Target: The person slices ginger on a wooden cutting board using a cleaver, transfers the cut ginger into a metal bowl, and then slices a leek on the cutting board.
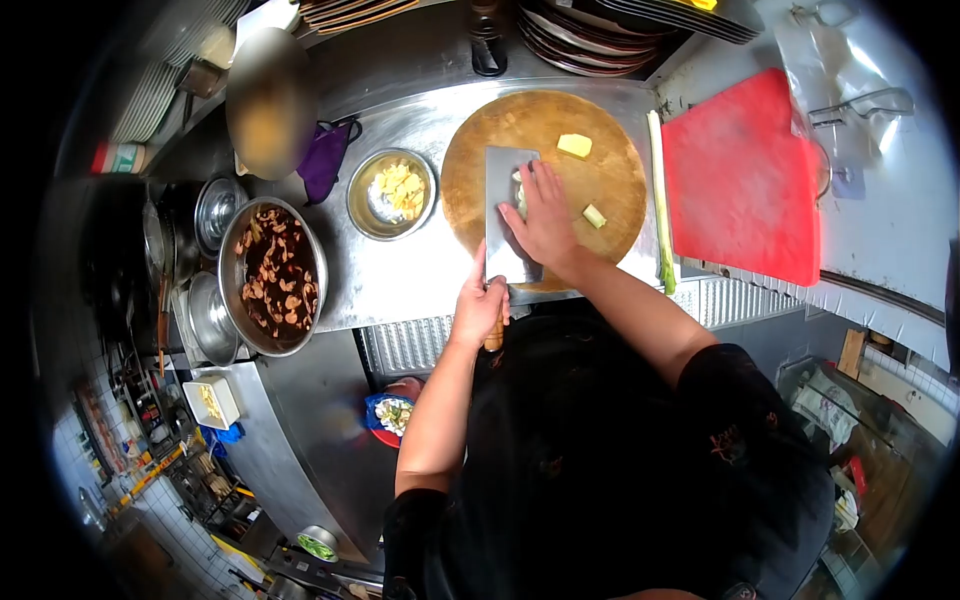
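My left hand is wrapped round the wooden handle of a wide cleaver, whose blade lies over the left part of a round wooden board. My right hand rests at the blade's right edge, fingers pointing away from me, beside some pale pieces partly hidden by hand and blade. On the board's right side are a yellow block and a short pale green piece. Whether the right fingers hold anything is hidden.
Left of the board stands a metal bowl of yellow pieces, then a larger bowl of meat in dark liquid. A long green onion and a red cutting board lie on the right. Stacked plates stand behind.
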### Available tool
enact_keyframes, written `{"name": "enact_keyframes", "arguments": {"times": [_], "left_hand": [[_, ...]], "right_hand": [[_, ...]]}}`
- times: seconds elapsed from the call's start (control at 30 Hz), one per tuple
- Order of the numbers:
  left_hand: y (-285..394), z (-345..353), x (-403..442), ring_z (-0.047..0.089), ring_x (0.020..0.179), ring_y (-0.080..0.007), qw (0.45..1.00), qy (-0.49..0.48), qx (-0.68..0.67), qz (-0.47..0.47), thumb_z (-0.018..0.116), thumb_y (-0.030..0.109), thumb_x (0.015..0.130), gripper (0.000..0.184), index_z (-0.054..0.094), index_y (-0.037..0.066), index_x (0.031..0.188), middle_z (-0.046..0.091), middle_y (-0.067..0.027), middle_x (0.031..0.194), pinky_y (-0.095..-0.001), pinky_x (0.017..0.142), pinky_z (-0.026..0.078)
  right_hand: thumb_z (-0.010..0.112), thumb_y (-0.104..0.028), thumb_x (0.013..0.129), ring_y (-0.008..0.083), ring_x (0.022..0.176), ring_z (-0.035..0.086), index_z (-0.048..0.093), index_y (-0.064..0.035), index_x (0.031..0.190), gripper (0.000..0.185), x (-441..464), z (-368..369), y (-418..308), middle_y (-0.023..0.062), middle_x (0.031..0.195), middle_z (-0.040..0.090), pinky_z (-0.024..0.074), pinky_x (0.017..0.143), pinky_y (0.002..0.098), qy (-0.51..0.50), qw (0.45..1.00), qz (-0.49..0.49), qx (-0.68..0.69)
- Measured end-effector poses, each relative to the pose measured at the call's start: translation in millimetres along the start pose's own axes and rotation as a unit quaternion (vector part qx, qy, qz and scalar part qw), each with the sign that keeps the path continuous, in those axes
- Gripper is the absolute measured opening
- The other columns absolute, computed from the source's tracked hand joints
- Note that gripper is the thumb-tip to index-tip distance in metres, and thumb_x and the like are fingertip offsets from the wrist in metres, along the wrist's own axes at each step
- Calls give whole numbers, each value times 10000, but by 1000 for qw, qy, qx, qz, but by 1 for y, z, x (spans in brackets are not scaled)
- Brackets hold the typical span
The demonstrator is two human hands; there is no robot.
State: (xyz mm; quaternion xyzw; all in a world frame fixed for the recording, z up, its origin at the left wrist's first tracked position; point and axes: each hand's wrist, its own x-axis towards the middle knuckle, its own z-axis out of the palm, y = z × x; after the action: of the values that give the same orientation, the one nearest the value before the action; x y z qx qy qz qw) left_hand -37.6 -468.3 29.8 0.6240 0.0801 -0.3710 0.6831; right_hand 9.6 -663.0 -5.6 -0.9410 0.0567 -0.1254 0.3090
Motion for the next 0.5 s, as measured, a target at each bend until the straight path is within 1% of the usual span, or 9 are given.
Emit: {"name": "enact_keyframes", "arguments": {"times": [0.13,0.2,0.3,0.37,0.4,0.43,0.47,0.5], "left_hand": [[-4,5,5,532,529,-122,1000,-1,11,-2,499,-24,1055,801,146,214,1733,563,-37,768,-286,474,513],[-17,3,10,549,529,-137,1000,-8,15,3,508,-14,1052,802,141,203,1732,591,-49,777,-304,474,520],[-3,9,5,544,533,-132,999,-29,26,-9,493,14,1059,809,96,216,1735,580,-43,759,-305,490,525],[-11,10,8,543,542,-138,1000,-20,1,-5,510,32,1062,786,139,215,1731,569,-36,748,-312,504,517],[-7,9,8,543,548,-134,999,-28,25,-10,519,41,1059,773,170,213,1727,574,-37,752,-308,507,517],[-11,9,9,549,543,-130,999,-26,45,7,519,46,1053,765,190,211,1724,576,-38,747,-307,508,521],[-5,10,6,553,533,-124,998,-17,54,21,514,49,1049,755,212,209,1721,582,-36,754,-305,506,524],[3,11,3,559,525,-123,998,-18,56,16,507,54,1048,750,215,210,1721,590,-36,768,-303,505,526]], "right_hand": [[679,-355,1007,496,1520,350,465,22,1542,689,2,5,-2,345,1598,405,250,1277,556,21,999,20,15],[673,-322,1008,494,1511,363,487,14,1529,648,2,7,-1,342,1591,413,273,1264,558,28,999,26,2],[651,-263,1016,495,1494,384,515,8,1515,583,1,7,-2,337,1587,419,302,1244,565,37,999,17,6],[630,-250,1034,488,1518,358,506,-1,1537,575,0,9,1,328,1612,398,283,1256,559,35,999,-1,13],[613,-250,1046,487,1532,339,489,-4,1555,579,1,13,4,324,1626,384,270,1263,557,31,999,3,20],[597,-251,1059,485,1545,320,472,-8,1573,583,2,17,7,320,1640,371,257,1270,554,25,999,8,27],[579,-253,1070,484,1554,306,458,-10,1585,582,3,16,6,318,1652,358,246,1276,550,19,999,1,34],[562,-256,1081,483,1562,292,445,-13,1597,581,6,14,4,316,1663,345,234,1283,546,14,999,-6,40]]}}
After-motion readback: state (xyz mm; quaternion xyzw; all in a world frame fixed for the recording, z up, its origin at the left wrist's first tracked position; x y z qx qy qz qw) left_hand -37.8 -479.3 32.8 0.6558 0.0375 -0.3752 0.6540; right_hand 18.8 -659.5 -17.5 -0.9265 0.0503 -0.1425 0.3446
